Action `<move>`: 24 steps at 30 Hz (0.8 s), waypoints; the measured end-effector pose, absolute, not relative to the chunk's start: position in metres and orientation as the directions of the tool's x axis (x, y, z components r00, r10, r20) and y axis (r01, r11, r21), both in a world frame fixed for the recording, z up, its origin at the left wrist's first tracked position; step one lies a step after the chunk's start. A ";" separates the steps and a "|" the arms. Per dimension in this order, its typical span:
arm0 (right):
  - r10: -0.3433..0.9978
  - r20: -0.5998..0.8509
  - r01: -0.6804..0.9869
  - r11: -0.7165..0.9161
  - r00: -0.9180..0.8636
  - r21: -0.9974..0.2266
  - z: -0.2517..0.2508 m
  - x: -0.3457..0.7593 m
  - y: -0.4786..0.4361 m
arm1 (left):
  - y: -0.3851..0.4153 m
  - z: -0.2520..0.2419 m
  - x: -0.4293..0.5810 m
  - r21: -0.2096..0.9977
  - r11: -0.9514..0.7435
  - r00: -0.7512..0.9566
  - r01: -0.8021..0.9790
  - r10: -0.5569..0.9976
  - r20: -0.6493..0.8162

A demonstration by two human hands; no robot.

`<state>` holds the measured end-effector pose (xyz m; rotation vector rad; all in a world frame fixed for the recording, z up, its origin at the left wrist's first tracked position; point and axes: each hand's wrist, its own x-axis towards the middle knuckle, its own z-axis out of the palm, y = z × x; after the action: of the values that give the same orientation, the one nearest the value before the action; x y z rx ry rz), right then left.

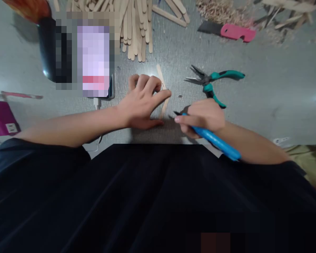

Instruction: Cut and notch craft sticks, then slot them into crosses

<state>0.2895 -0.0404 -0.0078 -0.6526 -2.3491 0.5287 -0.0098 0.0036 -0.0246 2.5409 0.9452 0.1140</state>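
My left hand (142, 102) rests on the grey table with its fingers apart, some of them bent. Its index finger and thumb reach over a light wooden craft stick (160, 73), which looks bent or in two pieces near the index fingertip; part of it is covered. To the right, my right hand (204, 117) is closed around what looks like a blue craft knife (217, 138), gripped like a pen. The dark pointed tip faces the stick, a small gap away from it. Open pliers (206, 79) with teal handles lie just beyond my right hand.
A pile of craft sticks (137, 28) lies at the back. Behind the pliers are a pink-handled cutter (237, 32) and wood shavings (218, 12). On the left are a blurred-out phone (96, 56) with a cable, a dark rounded object (48, 49) and a purple box (1, 117).
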 end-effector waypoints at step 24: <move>0.870 0.146 0.067 0.200 -0.472 -0.977 -0.018 0.303 -0.007 | -0.005 -0.015 -0.001 0.358 -0.717 0.776 0.599 0.629 -0.038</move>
<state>0.3029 -0.0070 -0.0178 -0.8851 -1.7249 1.3506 -0.0007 -0.0048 -0.0151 2.6180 0.9386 0.1223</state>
